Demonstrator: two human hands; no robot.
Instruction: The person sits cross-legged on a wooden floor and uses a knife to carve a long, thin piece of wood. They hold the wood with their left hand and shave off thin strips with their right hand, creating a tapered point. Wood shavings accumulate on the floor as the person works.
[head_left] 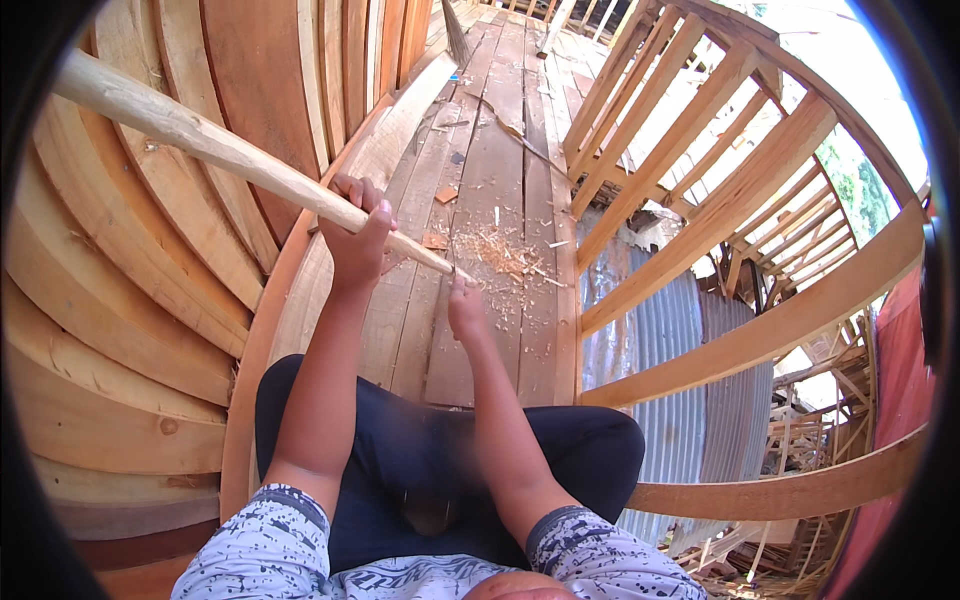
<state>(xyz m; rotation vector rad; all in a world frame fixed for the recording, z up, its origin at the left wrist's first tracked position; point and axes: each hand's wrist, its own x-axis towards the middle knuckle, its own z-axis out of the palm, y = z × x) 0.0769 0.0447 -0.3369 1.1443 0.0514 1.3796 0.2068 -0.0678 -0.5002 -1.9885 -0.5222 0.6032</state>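
Ideally, the left hand (360, 222), closed round the pole (250, 163) slanting from upper left to centre frame, needed to brace it so the right hand (467, 310), curled at its tip, exact hold impossible to tell, could work lightly near the shavings (507, 255).

A long, pale, round wooden pole (262, 169) slanted from the upper left to the frame's centre, narrowing downward.
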